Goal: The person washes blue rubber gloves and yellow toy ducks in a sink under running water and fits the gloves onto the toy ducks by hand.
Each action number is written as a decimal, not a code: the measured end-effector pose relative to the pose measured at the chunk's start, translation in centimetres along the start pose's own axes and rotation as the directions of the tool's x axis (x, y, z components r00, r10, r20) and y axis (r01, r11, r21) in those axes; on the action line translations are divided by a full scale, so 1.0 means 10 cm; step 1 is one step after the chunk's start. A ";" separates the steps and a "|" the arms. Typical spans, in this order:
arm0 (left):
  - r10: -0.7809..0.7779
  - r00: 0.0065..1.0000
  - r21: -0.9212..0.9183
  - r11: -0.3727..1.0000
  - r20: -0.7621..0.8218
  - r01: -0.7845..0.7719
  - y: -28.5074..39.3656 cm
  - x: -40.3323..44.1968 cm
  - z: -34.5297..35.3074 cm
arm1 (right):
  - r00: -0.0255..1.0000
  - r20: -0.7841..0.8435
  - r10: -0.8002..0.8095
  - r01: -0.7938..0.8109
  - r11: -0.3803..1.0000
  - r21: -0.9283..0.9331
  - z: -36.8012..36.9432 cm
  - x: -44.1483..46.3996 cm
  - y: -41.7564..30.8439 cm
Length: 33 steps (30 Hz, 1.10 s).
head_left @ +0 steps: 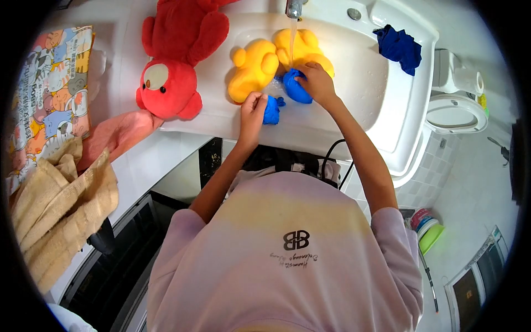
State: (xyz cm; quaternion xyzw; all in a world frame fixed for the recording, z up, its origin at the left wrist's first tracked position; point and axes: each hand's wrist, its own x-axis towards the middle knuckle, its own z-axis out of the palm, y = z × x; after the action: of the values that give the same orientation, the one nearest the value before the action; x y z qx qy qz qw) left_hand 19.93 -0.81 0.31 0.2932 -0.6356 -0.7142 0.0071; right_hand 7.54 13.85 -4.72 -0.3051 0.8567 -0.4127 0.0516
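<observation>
My right hand (319, 84) is closed on a bunched blue cloth (297, 88) under the running water of the tap (294, 9). Between the fingers of my left hand (253, 115) is a smaller blue cloth piece (271, 112), near the basin's front rim. I cannot tell whether both blue parts are one cloth. Two rounded yellow toy-like objects lie in the white sink (359, 77): one yellow object (253, 69) beside my left hand, the other yellow object (301, 45) behind the right, partly hidden by it.
A red plush bear (171, 83) lies along the sink's left side. Beyond it are a pink cloth (123, 133), a beige towel (66, 205) and a cat-patterned packet (58, 83). A dark blue cloth (399, 47) hangs on the right rim. A toilet (456, 113) stands further right.
</observation>
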 end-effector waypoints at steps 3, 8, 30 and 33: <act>-0.027 0.999 0.014 1.000 -0.029 0.027 0.02 -0.05 -0.03 | 0.970 0.161 0.183 -0.169 0.981 -0.094 0.02 0.06 0.01; -0.047 0.995 -0.006 0.999 -0.089 0.047 -0.06 -0.09 -0.08 | 0.984 0.080 0.161 -0.174 0.962 0.211 -0.24 -0.14 0.03; -0.059 0.989 -0.003 0.998 -0.134 0.059 -0.12 -0.10 -0.15 | 0.951 0.256 0.172 -0.213 0.967 0.139 -0.40 0.13 0.19; -0.080 0.988 -0.016 0.997 -0.130 0.078 -0.06 -0.12 -0.10 | 0.971 0.232 0.065 -0.094 0.989 0.115 -0.29 0.14 0.31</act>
State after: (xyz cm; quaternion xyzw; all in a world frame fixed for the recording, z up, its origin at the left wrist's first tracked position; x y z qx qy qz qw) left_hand 21.55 -1.10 0.20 0.3641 -0.6177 -0.6967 0.0220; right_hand 3.94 16.45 -4.86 -0.3119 0.8292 -0.4254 0.1848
